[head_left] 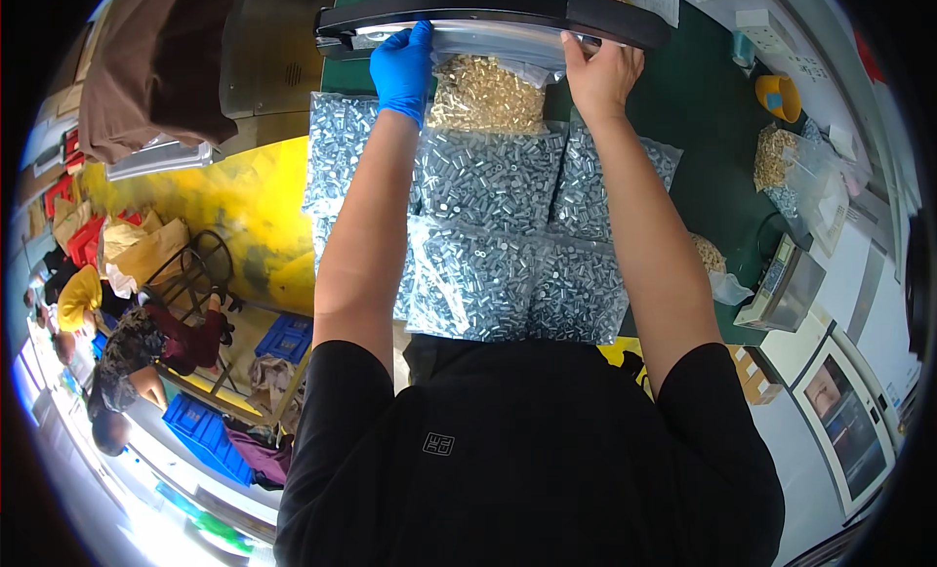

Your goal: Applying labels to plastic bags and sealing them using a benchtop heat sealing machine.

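Observation:
A clear plastic bag (488, 97) of small gold-coloured metal parts lies at the far side of the green table, its mouth end under the long black arm of a bag sealer (468, 5). My left hand (402, 71), in a blue glove, is closed on the bag's left upper edge. At the right end of that edge, my bare right hand (599, 77) grips the plastic, thumb up along it, the other fingertips partly hidden beneath the black arm. Under my forearms lie several flat bags of silver metal parts (488, 182), side by side.
On the green table (664, 216), a small scale-like device (781, 284) stands at the right, near more bagged parts (778, 159) and a yellow cup (778, 99). A brown cloth (156, 69) hangs at the far left. Other people (137, 343) work near blue crates (207, 438) and a trolley.

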The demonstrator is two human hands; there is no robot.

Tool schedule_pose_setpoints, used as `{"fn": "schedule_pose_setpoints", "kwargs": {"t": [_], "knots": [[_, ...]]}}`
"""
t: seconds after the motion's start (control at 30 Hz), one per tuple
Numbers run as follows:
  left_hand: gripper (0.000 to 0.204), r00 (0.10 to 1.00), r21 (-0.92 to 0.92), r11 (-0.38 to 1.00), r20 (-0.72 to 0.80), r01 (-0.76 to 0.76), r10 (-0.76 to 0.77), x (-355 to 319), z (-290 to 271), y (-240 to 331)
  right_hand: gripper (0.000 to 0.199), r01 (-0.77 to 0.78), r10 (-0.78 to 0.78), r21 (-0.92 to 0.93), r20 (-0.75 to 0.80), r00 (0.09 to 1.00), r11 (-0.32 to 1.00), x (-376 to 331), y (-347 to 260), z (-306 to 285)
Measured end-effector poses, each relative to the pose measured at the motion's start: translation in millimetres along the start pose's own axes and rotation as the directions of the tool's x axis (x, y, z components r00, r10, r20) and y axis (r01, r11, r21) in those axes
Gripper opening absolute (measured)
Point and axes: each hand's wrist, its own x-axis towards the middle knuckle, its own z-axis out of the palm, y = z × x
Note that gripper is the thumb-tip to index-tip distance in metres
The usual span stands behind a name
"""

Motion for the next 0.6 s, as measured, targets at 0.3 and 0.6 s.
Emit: {"fn": "schedule_pose_setpoints", "kwargs": {"t": [0.3,0.6], "knots": [[0.034,1.0,0.093,0.995,0.008,-0.031,0.03,5,-5,0,0.021,0.169,-0.176,0.16,0.032,0.984,0.973,-5,19,-11],[0.03,0.997,0.245,0.967,-0.01,-0.071,0.076,10,-16,2,0.024,0.063,-0.09,0.147,0.183,0.979,0.987,-4,8,-21]]}}
